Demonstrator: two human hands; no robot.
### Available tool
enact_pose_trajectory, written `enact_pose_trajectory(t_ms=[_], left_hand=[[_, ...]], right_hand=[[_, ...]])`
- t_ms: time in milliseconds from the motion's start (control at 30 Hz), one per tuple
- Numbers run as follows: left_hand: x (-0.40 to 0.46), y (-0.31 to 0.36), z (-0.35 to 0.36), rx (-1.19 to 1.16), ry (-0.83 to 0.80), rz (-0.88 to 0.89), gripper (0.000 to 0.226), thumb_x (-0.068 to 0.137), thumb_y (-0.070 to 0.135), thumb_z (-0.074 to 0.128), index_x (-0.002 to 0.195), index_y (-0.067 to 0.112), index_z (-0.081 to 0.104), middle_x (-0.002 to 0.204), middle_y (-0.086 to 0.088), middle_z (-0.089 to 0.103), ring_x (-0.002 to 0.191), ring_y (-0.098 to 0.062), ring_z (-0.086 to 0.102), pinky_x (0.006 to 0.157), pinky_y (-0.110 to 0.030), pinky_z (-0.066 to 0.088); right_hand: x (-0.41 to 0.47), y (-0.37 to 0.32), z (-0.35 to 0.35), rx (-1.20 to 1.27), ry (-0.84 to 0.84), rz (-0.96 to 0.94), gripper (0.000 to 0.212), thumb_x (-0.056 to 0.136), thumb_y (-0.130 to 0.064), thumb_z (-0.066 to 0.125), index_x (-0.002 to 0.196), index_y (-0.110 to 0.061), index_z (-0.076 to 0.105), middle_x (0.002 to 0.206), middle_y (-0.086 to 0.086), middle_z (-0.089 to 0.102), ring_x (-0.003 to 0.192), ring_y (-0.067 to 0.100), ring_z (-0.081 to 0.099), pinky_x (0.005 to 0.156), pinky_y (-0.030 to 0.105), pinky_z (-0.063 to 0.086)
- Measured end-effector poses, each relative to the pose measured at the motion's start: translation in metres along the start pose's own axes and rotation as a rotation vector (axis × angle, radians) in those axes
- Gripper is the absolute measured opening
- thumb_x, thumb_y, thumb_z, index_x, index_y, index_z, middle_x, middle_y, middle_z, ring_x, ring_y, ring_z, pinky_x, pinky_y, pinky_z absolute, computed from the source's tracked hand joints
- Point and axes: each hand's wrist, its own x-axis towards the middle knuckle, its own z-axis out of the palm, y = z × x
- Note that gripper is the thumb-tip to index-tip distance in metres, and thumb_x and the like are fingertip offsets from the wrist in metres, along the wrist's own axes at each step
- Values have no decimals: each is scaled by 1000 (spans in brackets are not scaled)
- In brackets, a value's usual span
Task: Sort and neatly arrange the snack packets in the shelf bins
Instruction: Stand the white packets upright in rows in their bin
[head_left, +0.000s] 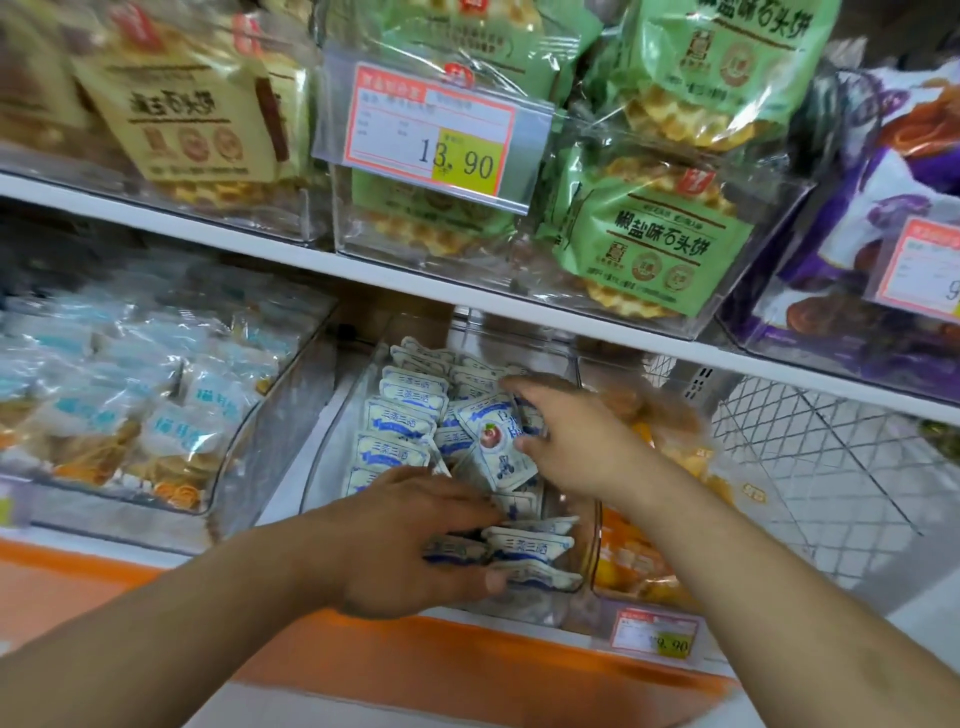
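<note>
head view: your left hand (415, 540) grips front packets (524, 551) to square them — right hand (566, 441) pinches one packet (496, 447), lifting it clear.

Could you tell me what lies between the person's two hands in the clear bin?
In the head view, a tilted white-and-blue snack packet with a red fruit picture lies between the left hand and right hand.

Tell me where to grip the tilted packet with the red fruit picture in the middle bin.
Pinch the tilted packet by its raised upper edge, coming from above and the right, where the right hand already is. It leans loose on the neat row, so that edge stands free.
</note>
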Motion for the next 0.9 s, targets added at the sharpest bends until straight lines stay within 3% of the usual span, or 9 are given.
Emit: enact_pose_trajectory(t_ms=[100,200,333,433,500,567,733,833,900], left_hand=[[-1,-4,-1,-10,6,13,69,91,75,46,152,46,37,158,24,33,125,21,14,119,-18,-1],[-1,-7,-2,-33,39,52,64,92,74,46,149,45,42,148,26,44,135,13,29,123,-25,8],[-2,-9,-1,-26,28,46,64,93,73,46,151,47,38,151,27,39,140,10,25,124,-27,5],[-2,-11,-1,-32,18,46,67,91,78,41,151,49,36,149,30,39,139,11,26,125,-32,9],[-2,-13,0,-41,9,34,70,89,82,37,151,50,34,148,30,39,139,12,27,125,-35,9],[-2,-14,1,-44,14,28,72,87,84,35,152,50,33,149,30,39,140,13,25,125,-36,8],[-2,-13,1,-41,22,12,69,91,79,38,153,50,31,154,27,36,143,11,21,125,-30,3],[-2,-10,-2,-33,18,10,66,93,74,42,153,49,32,157,27,32,139,14,18,122,-22,1],[-2,-11,-3,-47,20,16,64,94,72,45,152,49,35,153,28,37,135,14,22,123,-25,9]], right_hand=[[30,-4,9,-88,-126,-9,82,93,-38,76,162,-31,32,166,2,37,151,24,36,121,34,36],[41,-6,15,-289,-150,-17,94,78,-45,87,156,-31,39,159,6,44,145,31,40,117,42,40],[35,-8,15,-419,-163,11,94,74,-54,86,154,-41,38,150,8,42,139,33,34,112,44,35],[33,-10,13,-401,-102,-6,69,65,-55,89,121,-36,55,124,3,44,119,27,38,101,43,40],[31,-11,10,-358,-100,3,57,67,-49,91,100,-29,49,107,-2,52,105,24,48,83,38,43],[25,-11,6,-286,-127,50,55,74,-44,90,106,-27,48,102,-1,61,100,26,59,73,35,45],[-8,-6,-16,-116,53,92,56,93,-33,77,142,-29,51,124,-1,71,114,22,65,89,40,56],[-28,-2,-26,9,123,5,28,92,-31,77,115,-32,60,91,-8,71,91,16,65,77,42,57],[-37,-1,-24,-53,7,-73,26,94,-30,75,91,-25,49,73,-7,56,76,16,56,67,39,51]])
